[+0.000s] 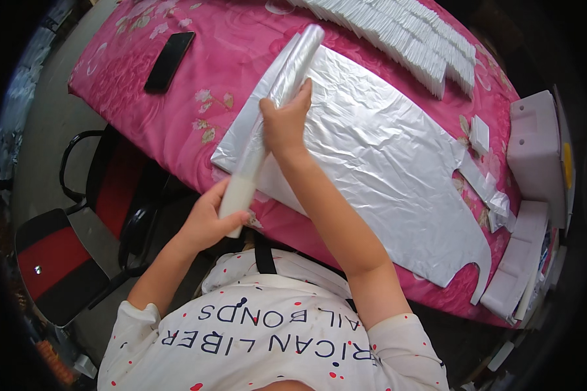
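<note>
Rolled clear plastic bag (274,111), a long translucent tube, runs diagonally from just left of centre up toward the top middle of the frame. Its lower end looks white and opaque; its upper end is glossy and see-through.

The left hand (209,221), left of centre and a little below the middle, is closed around the lower white end of the roll, fingers wrapped over it from the left side.

The right hand (285,120), above centre, grips the roll about halfway along, fingers curled round it and thumb on the near side. Its forearm stretches down to the lower middle of the frame.

Behind the roll, a stack of flat silvery plastic bags (372,163) with cut-out handles lies spread across the centre and right, on a table covered by a pink flowered cloth (202,72). A black phone (169,61) lies on the cloth at upper left. Rows of small white folded packets (404,39) fan across the top right. White foam blocks (535,143) sit at the right edge. A red and black chair (59,260) stands at lower left, on the floor.
</note>
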Demonstrator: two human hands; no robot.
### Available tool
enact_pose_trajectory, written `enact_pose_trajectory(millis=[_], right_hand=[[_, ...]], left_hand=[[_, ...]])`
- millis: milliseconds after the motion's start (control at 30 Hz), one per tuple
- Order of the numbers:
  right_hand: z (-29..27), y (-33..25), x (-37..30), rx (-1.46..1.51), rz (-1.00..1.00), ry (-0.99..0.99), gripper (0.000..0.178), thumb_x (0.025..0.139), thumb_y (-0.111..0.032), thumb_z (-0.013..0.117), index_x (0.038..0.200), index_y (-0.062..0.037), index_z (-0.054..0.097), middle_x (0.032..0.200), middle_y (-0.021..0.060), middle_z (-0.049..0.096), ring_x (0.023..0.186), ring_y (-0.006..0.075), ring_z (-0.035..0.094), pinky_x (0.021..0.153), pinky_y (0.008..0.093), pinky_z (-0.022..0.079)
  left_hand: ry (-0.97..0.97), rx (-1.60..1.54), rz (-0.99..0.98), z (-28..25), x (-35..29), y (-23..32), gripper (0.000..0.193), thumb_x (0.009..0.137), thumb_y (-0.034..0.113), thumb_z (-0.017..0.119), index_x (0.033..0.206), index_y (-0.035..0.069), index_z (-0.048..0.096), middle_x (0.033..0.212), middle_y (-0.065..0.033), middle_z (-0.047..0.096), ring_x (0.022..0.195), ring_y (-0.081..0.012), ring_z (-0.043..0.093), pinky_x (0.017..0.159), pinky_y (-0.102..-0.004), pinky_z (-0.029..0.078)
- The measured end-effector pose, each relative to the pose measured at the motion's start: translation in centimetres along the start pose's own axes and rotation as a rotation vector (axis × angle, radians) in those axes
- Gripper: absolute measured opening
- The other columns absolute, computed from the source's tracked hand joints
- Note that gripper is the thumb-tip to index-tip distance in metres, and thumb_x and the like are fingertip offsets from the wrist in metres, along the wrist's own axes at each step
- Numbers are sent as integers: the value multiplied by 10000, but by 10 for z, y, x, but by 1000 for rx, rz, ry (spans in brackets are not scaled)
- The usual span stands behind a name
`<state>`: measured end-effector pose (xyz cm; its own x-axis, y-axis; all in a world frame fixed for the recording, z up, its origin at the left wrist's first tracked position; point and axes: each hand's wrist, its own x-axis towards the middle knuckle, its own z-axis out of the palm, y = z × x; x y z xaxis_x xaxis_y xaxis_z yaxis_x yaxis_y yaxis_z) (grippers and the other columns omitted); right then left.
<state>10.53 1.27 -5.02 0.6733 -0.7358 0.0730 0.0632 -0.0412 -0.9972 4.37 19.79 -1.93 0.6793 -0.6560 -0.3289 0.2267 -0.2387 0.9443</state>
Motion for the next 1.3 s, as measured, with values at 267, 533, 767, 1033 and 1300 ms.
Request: enact_pose_trajectory(millis=[267, 533, 767, 1033, 1300], right_hand=[[-84, -84, 0, 1026, 340, -386, 568, 730, -164, 657, 1196, -14, 370, 858, 60, 525, 739, 146, 555, 695, 316, 499], [-126, -72, -27, 513, 275, -23, 511, 749, -118, 653, 1152, 18, 369, 871, 103, 523, 738, 169, 580, 653, 321, 520], [-165, -35, -26, 447, 398, 92, 425, 756, -147, 678, 1054, 35, 436, 885, 124, 548, 742, 182, 583, 654, 322, 515], [-285, -21, 21, 123, 299, 138, 291, 824, -225, 625, 1029, -24, 578, 904, 30, 612, 759, 72, 543, 617, 200, 432], [-280, -31, 18, -144, 402, -287, 265, 835, -284, 614, 973, -58, 630, 860, -7, 624, 675, 56, 522, 588, 190, 409]], left_hand=[[-896, -1289, -227, 45, -1, 9, 915, 674, 347, 635, 1344, -122, 226, 1077, -251, 558, 725, -210, 610, 693, -307, 519], [-325, -9, -54, 71, 28, 26, 672, 834, 522, 523, 1252, 9, 405, 1005, -93, 577, 819, -136, 572, 709, -245, 462], [-498, -68, -554, 63, 22, 9, 500, 887, 421, 488, 1172, 10, 494, 743, -67, 568, 576, -138, 564, 550, -273, 474], [-672, -227, -720, 20, -5, -18, 691, 752, 566, 611, 1101, -28, 551, 631, -45, 541, 527, -118, 549, 513, -231, 465], [-676, -329, -743, 17, -6, -21, 693, 725, 554, 646, 1085, -30, 556, 627, -56, 547, 522, -124, 538, 512, -240, 457]])
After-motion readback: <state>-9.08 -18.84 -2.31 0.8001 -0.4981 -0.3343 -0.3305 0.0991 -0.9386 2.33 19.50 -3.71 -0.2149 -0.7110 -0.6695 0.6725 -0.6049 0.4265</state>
